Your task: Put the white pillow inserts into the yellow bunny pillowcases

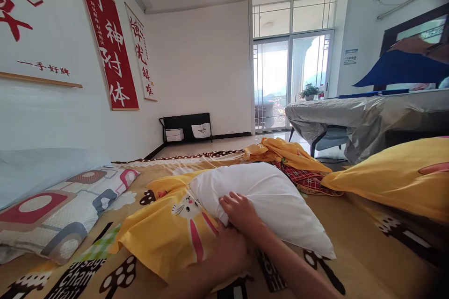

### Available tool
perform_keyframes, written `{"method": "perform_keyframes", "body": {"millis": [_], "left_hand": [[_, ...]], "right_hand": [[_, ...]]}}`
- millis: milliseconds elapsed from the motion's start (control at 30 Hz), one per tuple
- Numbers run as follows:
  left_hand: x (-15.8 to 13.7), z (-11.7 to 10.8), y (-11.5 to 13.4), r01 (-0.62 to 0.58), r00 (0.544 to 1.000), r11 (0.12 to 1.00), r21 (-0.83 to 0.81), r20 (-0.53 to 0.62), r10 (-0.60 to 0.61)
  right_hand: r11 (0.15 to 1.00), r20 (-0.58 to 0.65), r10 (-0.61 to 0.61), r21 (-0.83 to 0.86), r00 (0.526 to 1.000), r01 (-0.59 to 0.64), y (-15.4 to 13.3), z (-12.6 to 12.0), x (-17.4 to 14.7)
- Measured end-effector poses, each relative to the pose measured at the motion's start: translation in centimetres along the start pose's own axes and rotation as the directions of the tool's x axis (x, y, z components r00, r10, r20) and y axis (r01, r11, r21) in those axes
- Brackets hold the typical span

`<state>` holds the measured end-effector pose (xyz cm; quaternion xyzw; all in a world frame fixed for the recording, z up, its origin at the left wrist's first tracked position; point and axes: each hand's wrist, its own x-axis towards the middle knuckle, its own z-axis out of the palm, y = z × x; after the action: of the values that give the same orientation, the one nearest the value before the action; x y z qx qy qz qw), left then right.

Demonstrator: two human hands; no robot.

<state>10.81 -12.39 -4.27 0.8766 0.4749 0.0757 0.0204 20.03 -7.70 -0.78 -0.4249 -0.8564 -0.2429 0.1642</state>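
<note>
A white pillow (pixel 277 196) lies on the patterned bed sheet (pixel 351 238), its left end inside a yellow pillowcase (pixel 157 229) printed with a white rabbit. My right hand (pixel 240 212) is closed on the pillow near the case's mouth, fingers curled into the white cloth. Just below and to the left, my left hand (pixel 229 250) grips the edge of the pillowcase; it is slightly blurred and its fingertips are partly hidden. The two hands almost touch. Most of the case lies loose and flat to the left of the pillow.
A patterned pillow (pixel 66 215) rests at the left and a yellow pillow (pixel 396 177) at the right. Crumpled yellow cloth (pixel 287 152) lies behind the white pillow. Beyond the bed stand a plastic-covered table (pixel 336 112) and a chair (pixel 329 139). Someone's hand (pixel 409 46) holds blue cloth (pixel 403 69).
</note>
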Motion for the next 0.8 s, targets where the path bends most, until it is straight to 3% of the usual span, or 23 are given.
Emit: {"method": "perform_keyframes", "body": {"millis": [133, 200, 267, 400, 467, 533, 600, 633, 700, 733, 767, 800], "left_hand": [[-0.3, -2.8, 1.0, -0.062, 0.993, 0.989, -0.136, -0.113, 0.046], [0.0, -4.3, 0.4, -0.098, 0.984, 0.982, -0.164, -0.162, 0.071], [1.2, -5.2, -0.6, -0.063, 0.977, 0.973, -0.221, -0.212, 0.016], [4.7, -5.0, -2.5, 0.044, 0.930, 0.937, -0.347, -0.328, -0.165], [5.4, -4.4, -3.5, 0.046, 0.912, 0.937, -0.347, -0.367, -0.181], [4.6, -4.1, -5.3, 0.012, 0.891, 0.953, -0.302, -0.429, -0.147], [2.5, -4.2, -8.5, 0.026, 0.833, 0.978, -0.207, -0.536, -0.135], [1.0, -4.4, -10.7, 0.090, 0.783, 0.983, -0.157, -0.598, -0.168], [-2.3, -4.8, -15.9, 0.354, 0.652, 0.926, -0.135, -0.674, -0.348], [-4.0, -5.0, -18.4, 0.498, 0.580, 0.847, -0.186, -0.655, -0.485], [-5.6, -5.0, -20.8, 0.604, 0.537, 0.753, -0.261, -0.565, -0.627], [-7.0, -5.0, -22.7, 0.658, 0.536, 0.666, -0.352, -0.402, -0.742]], "right_hand": [[0.971, 0.044, 0.010, 0.237, 0.999, -0.020, 1.8, -2.3, 0.7], [0.928, 0.145, 0.029, 0.364, 0.989, -0.081, 3.0, -1.4, -0.1], [0.867, 0.279, -0.029, 0.484, 0.960, -0.115, 4.0, 0.3, -1.3], [0.649, 0.431, -0.260, 0.741, 0.864, -0.174, 4.8, 3.1, -3.5], [0.583, 0.430, -0.259, 0.783, 0.865, -0.215, 4.9, 3.2, -4.2], [0.586, 0.405, -0.195, 0.778, 0.893, -0.225, 4.6, 2.6, -5.0], [0.611, 0.382, -0.132, 0.758, 0.915, -0.229, 3.9, 2.1, -5.9], [0.626, 0.365, -0.097, 0.746, 0.926, -0.229, 3.4, 1.9, -6.4], [0.671, 0.307, 0.000, 0.706, 0.952, -0.228, 2.0, 2.1, -7.7], [0.700, 0.264, 0.051, 0.679, 0.963, -0.223, 1.2, 2.4, -8.4], [0.731, 0.214, 0.093, 0.648, 0.972, -0.213, 0.3, 2.8, -9.0], [0.765, 0.159, 0.123, 0.613, 0.980, -0.196, -0.5, 3.4, -9.5]]}}
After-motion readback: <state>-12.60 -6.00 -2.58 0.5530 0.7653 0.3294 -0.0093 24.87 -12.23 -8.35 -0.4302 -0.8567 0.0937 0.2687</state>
